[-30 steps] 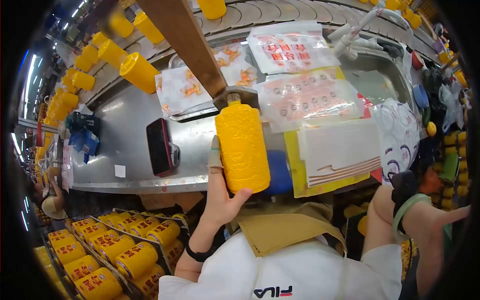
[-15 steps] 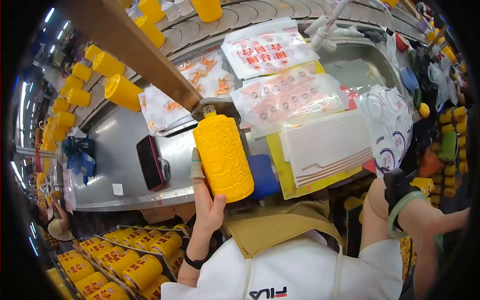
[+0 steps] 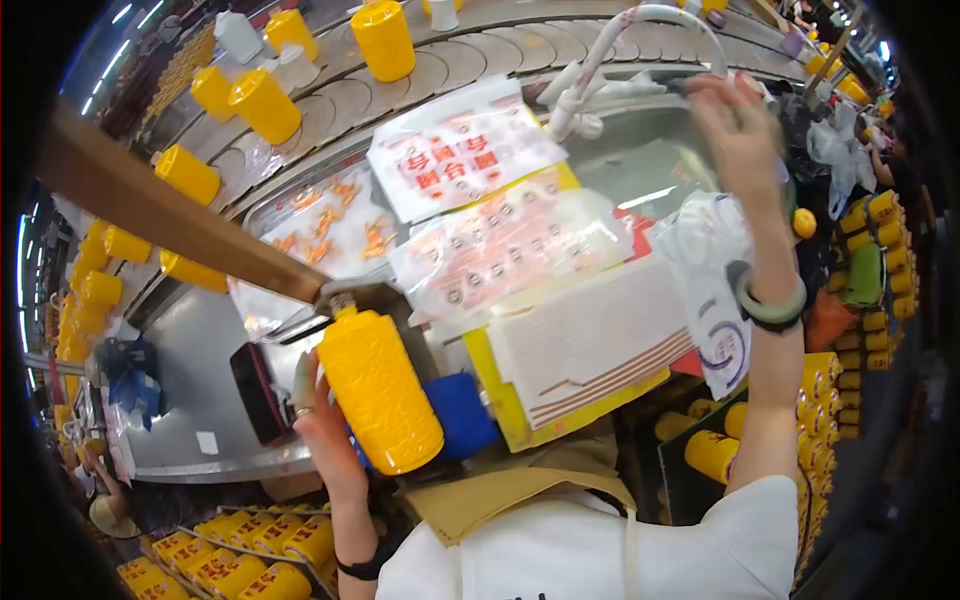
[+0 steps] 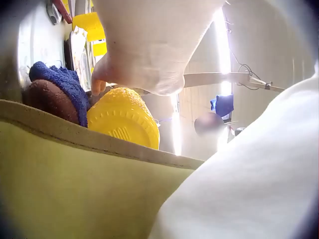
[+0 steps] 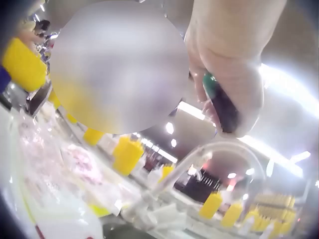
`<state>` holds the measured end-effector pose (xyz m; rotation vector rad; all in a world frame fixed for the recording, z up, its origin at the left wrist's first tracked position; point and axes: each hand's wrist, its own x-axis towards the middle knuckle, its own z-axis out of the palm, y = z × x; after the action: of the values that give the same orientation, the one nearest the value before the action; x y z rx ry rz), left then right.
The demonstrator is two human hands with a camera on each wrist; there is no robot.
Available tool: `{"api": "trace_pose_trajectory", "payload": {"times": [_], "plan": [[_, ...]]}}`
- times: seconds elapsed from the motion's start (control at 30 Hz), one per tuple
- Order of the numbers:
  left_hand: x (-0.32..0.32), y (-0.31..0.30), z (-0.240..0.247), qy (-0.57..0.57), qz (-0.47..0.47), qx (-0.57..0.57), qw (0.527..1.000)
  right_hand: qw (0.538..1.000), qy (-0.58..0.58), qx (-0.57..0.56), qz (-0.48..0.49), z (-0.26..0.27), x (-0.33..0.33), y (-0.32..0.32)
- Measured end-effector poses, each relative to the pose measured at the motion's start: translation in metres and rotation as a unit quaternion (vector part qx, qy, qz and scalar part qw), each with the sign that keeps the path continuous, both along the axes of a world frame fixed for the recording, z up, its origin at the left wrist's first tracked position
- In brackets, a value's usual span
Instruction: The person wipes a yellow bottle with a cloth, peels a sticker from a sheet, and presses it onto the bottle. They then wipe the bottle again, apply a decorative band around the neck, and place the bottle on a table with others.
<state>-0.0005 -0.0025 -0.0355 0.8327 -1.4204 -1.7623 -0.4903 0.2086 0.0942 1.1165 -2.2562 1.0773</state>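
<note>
A yellow embossed bottle (image 3: 375, 395) lies tilted, its neck at the metal bracket on a wooden post (image 3: 200, 225). My left hand (image 3: 330, 440) is beside it, fingers fairly straight along its left side. In the left wrist view, the bottle's base (image 4: 124, 127) faces the camera below that hand. My right hand (image 3: 735, 130) is raised over the sink and blurred. In the right wrist view, a dark item (image 5: 224, 109) with a green end shows between its thumb and fingers; I cannot tell its kind. A blue cloth (image 3: 460, 415) lies by the bottle.
Printed plastic sheets (image 3: 465, 150) and a white stack (image 3: 590, 340) cover the middle of the metal worktop. Orange cutouts (image 3: 335, 225) lie in a tray. A white pipe (image 3: 580, 95) arches by the sink (image 3: 640, 150). A phone (image 3: 258, 393) is at left. Yellow bottles (image 3: 265, 105) stand along the conveyor.
My right hand has come from the far right to over the sink. My left hand's thumb has left the bottle's near end. The head view has swung right.
</note>
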Motion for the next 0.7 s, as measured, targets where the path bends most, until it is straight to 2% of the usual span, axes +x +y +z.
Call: {"api": "trace_pose_trajectory", "payload": {"times": [0.07, 0.1, 0.17, 0.2, 0.23, 0.27, 0.3, 0.37, 0.57, 0.63, 0.7], "plan": [[0.001, -0.002, 0.003, -0.031, 0.009, -0.031, 0.999, 0.981, -0.185, 0.051, 0.037, -0.046, -0.033, -0.014], [0.006, -0.009, -0.004, -0.032, 0.006, -0.032, 0.999, 0.981, -0.181, 0.055, 0.033, -0.048, -0.044, -0.016], [0.004, -0.011, 0.007, -0.064, -0.008, -0.064, 0.996, 0.931, -0.257, 0.261, -0.009, -0.050, -0.059, -0.010], [0.001, -0.009, 0.009, -0.068, 0.016, -0.058, 0.996, 0.929, -0.257, 0.266, -0.017, -0.053, -0.065, -0.002], [-0.002, -0.007, 0.013, -0.074, 0.039, -0.051, 0.995, 0.912, -0.247, 0.326, 0.006, -0.056, -0.070, 0.007], [-0.002, -0.009, 0.012, -0.064, 0.033, -0.037, 0.997, 0.892, -0.237, 0.384, 0.030, -0.061, -0.075, 0.016], [-0.006, -0.010, 0.009, -0.064, 0.027, -0.033, 0.997, 0.890, -0.239, 0.386, 0.024, -0.066, -0.079, 0.027], [-0.014, -0.011, 0.003, 0.052, 0.023, 0.069, 0.996, 0.862, -0.225, 0.449, 0.069, -0.078, -0.084, 0.050], [-0.028, -0.009, 0.019, 0.082, -0.040, 0.111, 0.990, 0.868, -0.224, 0.442, -0.032, -0.078, -0.107, 0.108], [-0.028, -0.008, 0.019, 0.086, -0.014, 0.120, 0.989, 0.876, -0.178, 0.420, -0.154, -0.093, -0.135, 0.139], [-0.025, -0.009, 0.013, 0.087, 0.007, 0.128, 0.988, 0.872, -0.167, 0.422, -0.181, -0.106, -0.156, 0.159]]}}
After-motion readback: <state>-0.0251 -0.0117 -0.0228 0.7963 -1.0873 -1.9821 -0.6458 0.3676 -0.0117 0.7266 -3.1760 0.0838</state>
